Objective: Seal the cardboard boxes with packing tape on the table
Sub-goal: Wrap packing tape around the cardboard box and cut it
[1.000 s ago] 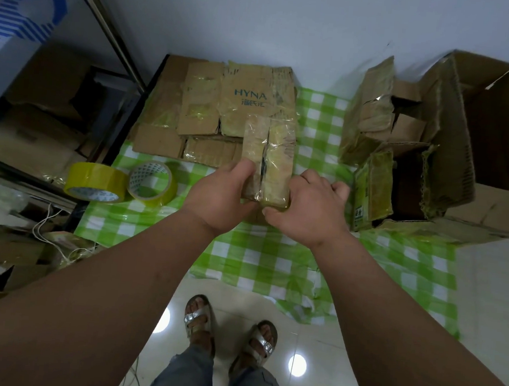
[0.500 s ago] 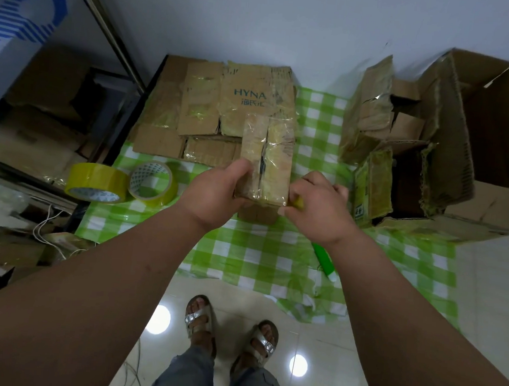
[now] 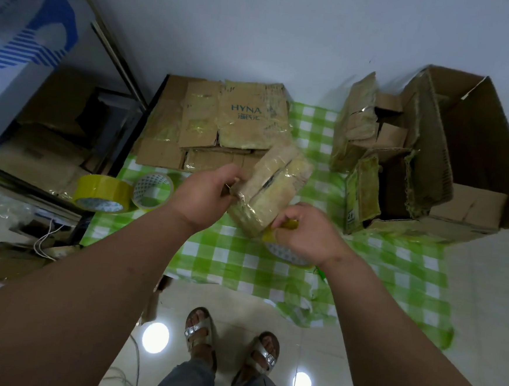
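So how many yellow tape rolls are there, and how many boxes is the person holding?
Yellow tape rolls lying on the green checked cloth: 2 (one, another)
Yellow tape rolls in the right hand: 1, mostly hidden
Taped boxes held, with the left hand gripping it: 1
Total: 4

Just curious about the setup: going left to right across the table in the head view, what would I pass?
Yellow tape roll → second tape roll → left hand → small taped box → right hand → large open carton.
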A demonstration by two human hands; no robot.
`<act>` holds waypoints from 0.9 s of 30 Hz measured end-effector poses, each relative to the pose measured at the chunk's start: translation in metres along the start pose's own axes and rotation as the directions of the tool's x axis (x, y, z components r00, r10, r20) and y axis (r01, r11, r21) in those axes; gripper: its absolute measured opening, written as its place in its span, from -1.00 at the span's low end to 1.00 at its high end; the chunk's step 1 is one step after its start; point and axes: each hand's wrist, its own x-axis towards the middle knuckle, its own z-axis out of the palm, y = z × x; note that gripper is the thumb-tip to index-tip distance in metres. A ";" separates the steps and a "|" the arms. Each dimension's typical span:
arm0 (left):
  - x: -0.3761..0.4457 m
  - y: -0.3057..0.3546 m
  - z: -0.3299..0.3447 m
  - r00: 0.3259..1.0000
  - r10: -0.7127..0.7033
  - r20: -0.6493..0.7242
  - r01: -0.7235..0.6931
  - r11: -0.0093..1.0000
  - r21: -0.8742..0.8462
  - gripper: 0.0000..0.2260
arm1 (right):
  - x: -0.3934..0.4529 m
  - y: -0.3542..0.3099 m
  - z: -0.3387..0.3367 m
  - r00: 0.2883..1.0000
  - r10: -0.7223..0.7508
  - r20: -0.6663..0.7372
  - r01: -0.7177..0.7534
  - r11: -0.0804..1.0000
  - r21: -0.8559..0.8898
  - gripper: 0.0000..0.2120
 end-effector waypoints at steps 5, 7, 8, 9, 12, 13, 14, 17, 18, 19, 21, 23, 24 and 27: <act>0.003 0.009 0.005 0.996 -0.091 -0.005 0.091 0.995 0.043 -0.64 | -0.010 0.000 0.031 0.991 0.073 -0.115 -0.058 0.990 0.128 -0.86; 0.002 0.010 0.009 0.993 -0.109 0.042 0.105 0.991 0.079 -0.60 | -0.013 -0.002 0.037 0.987 0.107 -0.119 -0.081 0.975 0.206 -0.93; 0.001 0.011 0.009 0.993 -0.100 0.061 0.095 0.992 0.077 -0.58 | -0.014 -0.003 0.038 0.986 0.117 -0.121 -0.085 0.965 0.247 -0.91; 0.000 0.012 0.009 0.993 -0.090 0.077 0.085 0.994 0.074 -0.53 | -0.016 -0.003 0.038 0.985 0.129 -0.117 -0.091 0.953 0.289 -0.88; -0.002 0.013 0.012 0.983 -0.092 0.157 0.069 0.987 0.148 -0.20 | -0.021 0.002 0.038 0.975 0.203 -0.093 -0.141 0.881 0.451 -0.77; -0.003 0.013 0.013 0.979 -0.101 0.179 0.069 0.982 0.178 -0.13 | -0.022 0.005 0.039 0.968 0.236 -0.087 -0.162 0.851 0.500 -0.73; -0.004 0.013 0.016 0.977 -0.107 0.182 0.071 0.978 0.194 -0.11 | -0.024 0.008 0.040 0.961 0.264 -0.086 -0.181 0.830 0.527 -0.70; -0.008 0.011 0.027 0.987 -0.094 0.132 0.064 0.975 0.215 -0.15 | -0.032 0.017 0.045 0.948 0.312 -0.062 -0.231 0.809 0.541 -0.65; -0.010 0.011 0.030 0.988 -0.086 0.126 0.056 0.972 0.229 -0.16 | -0.035 0.019 0.047 0.946 0.319 -0.055 -0.240 0.805 0.543 -0.65; -0.012 0.011 0.034 0.988 -0.083 0.129 0.050 0.969 0.241 -0.14 | -0.038 0.021 0.050 0.946 0.320 -0.058 -0.238 0.802 0.548 -0.65; -0.013 0.011 0.038 0.982 -0.114 0.152 0.071 0.962 0.264 -0.07 | -0.041 0.026 0.057 0.948 0.313 -0.056 -0.223 0.780 0.584 -0.68; -0.012 0.011 0.041 0.975 -0.154 0.158 0.102 0.949 0.297 -0.03 | -0.041 0.026 0.063 0.952 0.303 -0.038 -0.213 0.748 0.629 -0.70; -0.011 0.011 0.043 0.975 -0.165 0.150 0.113 0.946 0.305 -0.04 | -0.040 0.025 0.064 0.955 0.295 -0.027 -0.214 0.748 0.628 -0.69; -0.007 0.010 0.046 0.975 -0.170 0.143 0.124 0.950 0.285 -0.07 | -0.040 0.027 0.064 0.958 0.288 0.009 -0.239 0.776 0.583 -0.62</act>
